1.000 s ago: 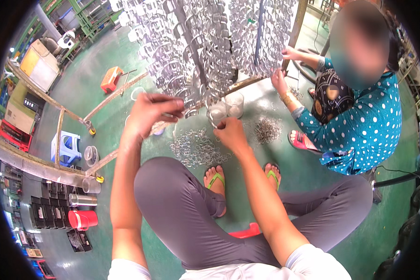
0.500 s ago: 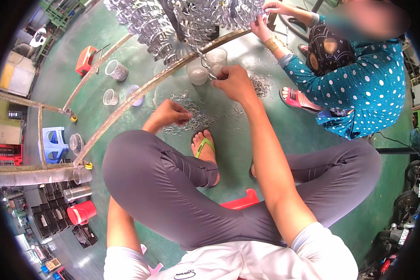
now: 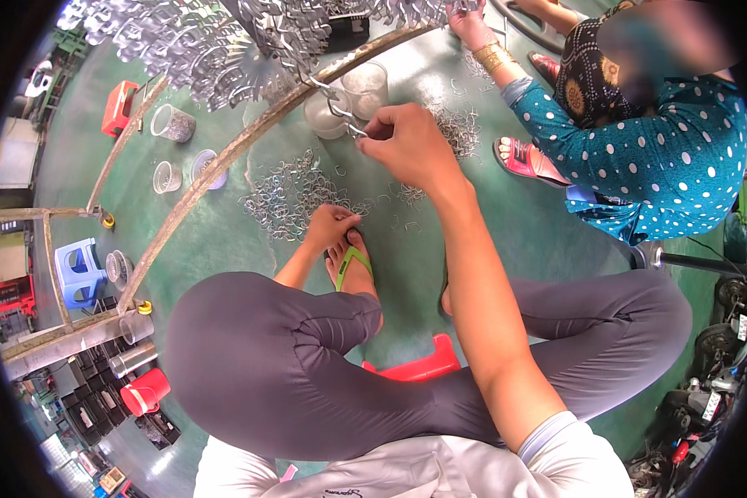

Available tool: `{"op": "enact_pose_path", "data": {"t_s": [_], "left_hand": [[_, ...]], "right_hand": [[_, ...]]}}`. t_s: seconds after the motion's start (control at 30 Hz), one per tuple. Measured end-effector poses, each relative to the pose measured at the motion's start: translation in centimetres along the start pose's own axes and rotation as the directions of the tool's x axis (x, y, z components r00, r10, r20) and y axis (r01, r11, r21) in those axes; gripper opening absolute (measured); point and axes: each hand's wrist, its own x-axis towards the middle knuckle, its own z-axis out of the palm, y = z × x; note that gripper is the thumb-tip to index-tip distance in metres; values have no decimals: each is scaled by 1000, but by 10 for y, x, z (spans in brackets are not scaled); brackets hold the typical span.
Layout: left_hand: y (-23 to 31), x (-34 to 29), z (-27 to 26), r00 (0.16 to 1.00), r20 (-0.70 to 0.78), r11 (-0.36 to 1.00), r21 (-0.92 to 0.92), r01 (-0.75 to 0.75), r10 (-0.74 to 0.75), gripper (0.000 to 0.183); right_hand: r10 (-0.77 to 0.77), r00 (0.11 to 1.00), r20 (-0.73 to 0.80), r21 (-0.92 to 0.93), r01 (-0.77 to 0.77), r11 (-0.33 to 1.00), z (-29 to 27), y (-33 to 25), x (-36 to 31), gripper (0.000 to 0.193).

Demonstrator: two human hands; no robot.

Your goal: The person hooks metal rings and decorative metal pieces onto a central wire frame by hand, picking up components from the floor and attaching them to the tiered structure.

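Note:
My right hand (image 3: 411, 148) pinches the lower end of a short string of linked silver metal hooks (image 3: 339, 110), which hangs over the curved rusty bar of the rack. Close above my left foot, my left hand (image 3: 329, 227) has thumb and fingertips pressed together; whatever they hold, if anything, is too small to make out. Beside it a pile of loose metal hooks (image 3: 295, 192) is spread over the green floor. Dense rows of silver hooks (image 3: 170, 50) hang from the rack at the top.
A rusty bar (image 3: 212, 162) curves across on the left. Plastic tubs (image 3: 173, 123) stand beyond it, with a blue stool (image 3: 79, 272) and red bucket (image 3: 145, 390) further left. Another person in a dotted teal top (image 3: 639, 158) sits at right, near a second hook pile (image 3: 458, 131).
My left hand has moved down toward my left foot, its fingers pinched. My right hand stays on the hook string. The co-worker's nearer hand remains up at the hanging hooks.

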Motion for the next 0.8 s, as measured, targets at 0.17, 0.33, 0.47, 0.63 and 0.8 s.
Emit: {"op": "enact_pose_path", "data": {"t_s": [0.17,0.33,0.47,0.63,0.8], "left_hand": [[15,-9,28,964,-129,900,404,-162,232,28],[16,0,39,894,-199,823,506,-257,402,21],[7,1,39,880,-98,729,606,-319,466,27],[4,-3,29,870,-266,793,575,-202,415,40],[-17,2,5,873,-308,829,532,-173,379,42]], "right_hand": [[1,1000,21,31,-2,1000,4,2,3,24],[-3,999,32,15,2,1000,7,-3,6,23],[7,997,76,15,-8,1000,12,-5,10,22],[34,998,58,7,-34,999,9,-8,9,21],[39,996,77,-4,-39,999,9,-10,10,21]]}}
